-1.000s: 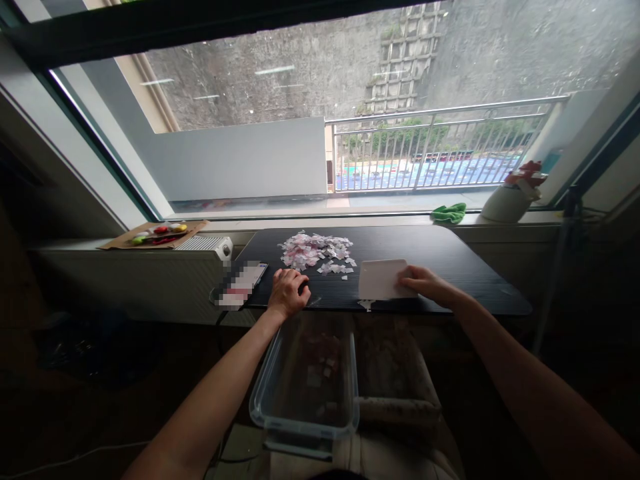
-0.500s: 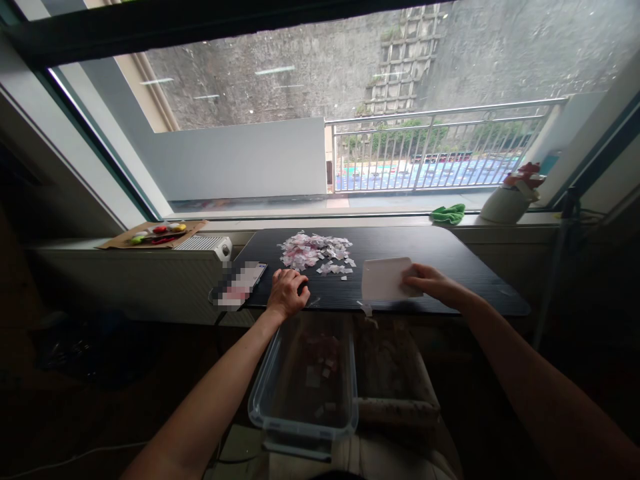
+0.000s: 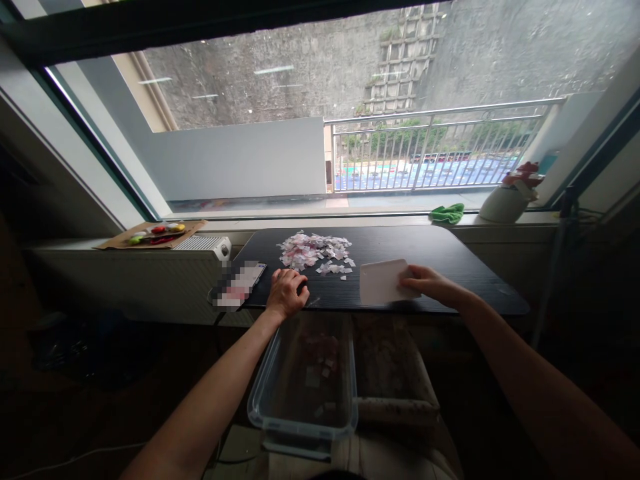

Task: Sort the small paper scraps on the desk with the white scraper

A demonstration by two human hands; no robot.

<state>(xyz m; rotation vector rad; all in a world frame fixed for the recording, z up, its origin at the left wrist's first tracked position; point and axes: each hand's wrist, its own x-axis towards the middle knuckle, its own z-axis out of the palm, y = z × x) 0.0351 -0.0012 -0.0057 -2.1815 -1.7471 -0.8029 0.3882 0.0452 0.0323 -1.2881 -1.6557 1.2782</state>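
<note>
My right hand [image 3: 423, 281] grips the right end of a flat white rectangular card [image 3: 380, 283], held near the front edge of the dark table [image 3: 430, 247]. My left hand [image 3: 287, 293] rests on the tabletop with its fingers curled; whether something small and dark sits inside them is unclear. Just beyond it lies a heap of small white and pinkish paper scraps [image 3: 314, 250], with several loose pieces on its right side. Below the table edge stands a clear plastic bin [image 3: 304, 425] holding a few scraps at its bottom.
A phone [image 3: 250, 275], partly pixelated, lies left of my left hand. Beside the bin is a worn stool-like frame [image 3: 395, 405]. On the windowsill are a green cloth [image 3: 447, 213] and a pale jar-like object [image 3: 507, 200]. A radiator [image 3: 150, 280] stands left.
The white card has shifted slightly left and toward me. Scraps that hung at the table edge beneath it are out of sight. My left hand stays almost still.
</note>
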